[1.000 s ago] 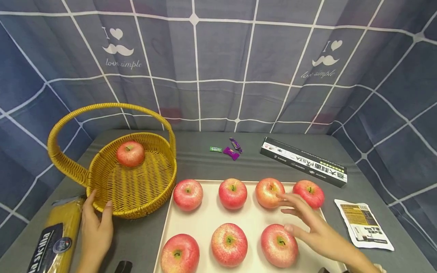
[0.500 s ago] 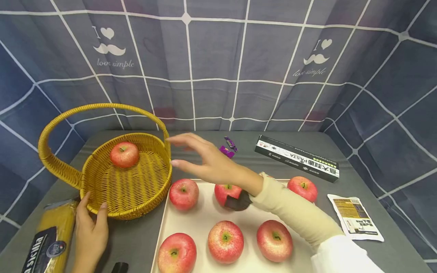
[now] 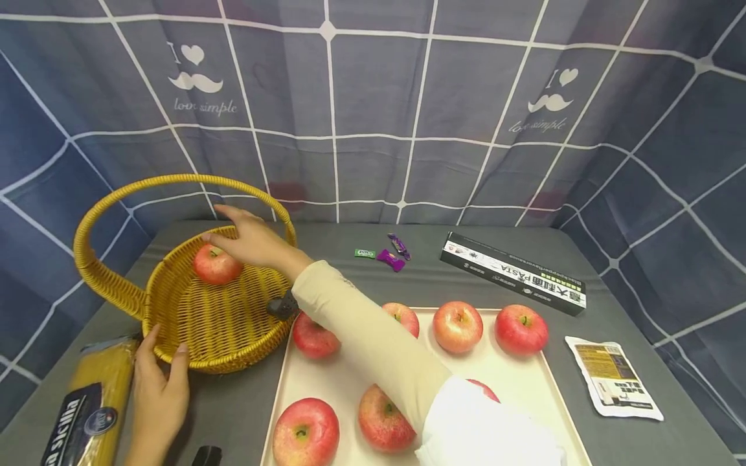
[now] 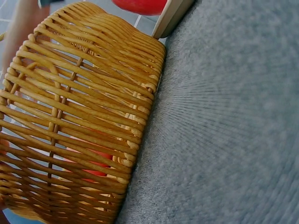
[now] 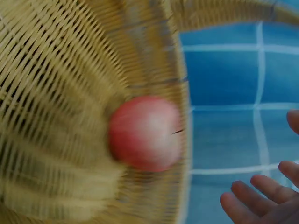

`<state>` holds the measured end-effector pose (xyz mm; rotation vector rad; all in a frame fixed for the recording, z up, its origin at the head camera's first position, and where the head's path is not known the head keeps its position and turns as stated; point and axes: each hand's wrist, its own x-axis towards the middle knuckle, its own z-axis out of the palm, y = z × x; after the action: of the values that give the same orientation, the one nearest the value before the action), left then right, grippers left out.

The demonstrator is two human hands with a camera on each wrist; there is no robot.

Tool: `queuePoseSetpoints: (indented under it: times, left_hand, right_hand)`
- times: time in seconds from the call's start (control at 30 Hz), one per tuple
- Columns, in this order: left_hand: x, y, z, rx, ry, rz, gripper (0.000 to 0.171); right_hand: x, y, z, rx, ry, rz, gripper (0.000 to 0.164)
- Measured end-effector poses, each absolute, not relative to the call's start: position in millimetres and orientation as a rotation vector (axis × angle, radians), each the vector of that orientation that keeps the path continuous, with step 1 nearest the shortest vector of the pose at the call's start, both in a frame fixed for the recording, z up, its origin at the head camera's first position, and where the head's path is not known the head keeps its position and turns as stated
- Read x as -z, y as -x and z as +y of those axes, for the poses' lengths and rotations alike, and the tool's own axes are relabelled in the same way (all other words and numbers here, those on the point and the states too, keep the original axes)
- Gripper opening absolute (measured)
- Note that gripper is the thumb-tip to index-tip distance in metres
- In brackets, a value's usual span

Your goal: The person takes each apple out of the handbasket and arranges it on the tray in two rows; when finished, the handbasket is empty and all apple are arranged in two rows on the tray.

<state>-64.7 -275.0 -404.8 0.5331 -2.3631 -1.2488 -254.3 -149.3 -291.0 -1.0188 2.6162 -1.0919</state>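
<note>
My right hand (image 3: 247,239) reaches over the yellow wicker basket (image 3: 233,330), under its arched handle, with fingers spread and holding nothing. Just below it, one red apple (image 3: 214,266) lies inside, against the back wall. In the right wrist view a gap separates that hand's fingers (image 5: 254,196) from the apple (image 5: 145,133). My left hand (image 3: 160,395) rests at the near left rim, thumb and fingers apart against the outside. The left wrist view shows the woven wall (image 4: 79,116) close up. Several apples (image 3: 457,327) sit on the cream tray (image 3: 519,378), some partly covered by my right sleeve.
A pasta pack (image 3: 93,408) lies left of my left hand. Beyond the tray are small wrapped candies (image 3: 390,260) and a black pasta box (image 3: 513,273). At right lies a white pouch (image 3: 614,377). A patterned curtain (image 3: 373,110) stands behind.
My right hand has swept left from above the tray's right-hand apples, past the basket's right rim, to above the apple in the basket. My left hand has stayed at the rim.
</note>
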Motion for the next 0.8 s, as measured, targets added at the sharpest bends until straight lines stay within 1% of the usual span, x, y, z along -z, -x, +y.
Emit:
queuePoseSetpoints:
  times: [0.2,0.37,0.6,0.8]
  left_hand:
    - [402,62,-276,1.247,-0.545,-2.379,0.057]
    - [401,63,-275,1.234,-0.513,-2.371,0.057]
    - [404,65,-273,1.233,-0.528,-2.356,0.056]
    - [405,63,-272,1.225,-0.516,-2.317,0.056]
  right_hand:
    - [329,259,-159,1.279,0.696,2.518,0.064]
    - [342,259,-162,1.377,0.598,2.343,0.072]
    - [356,255,-165,1.277,0.628,2.082,0.084]
    - [358,246,-175,1.161,0.79,2.016,0.081]
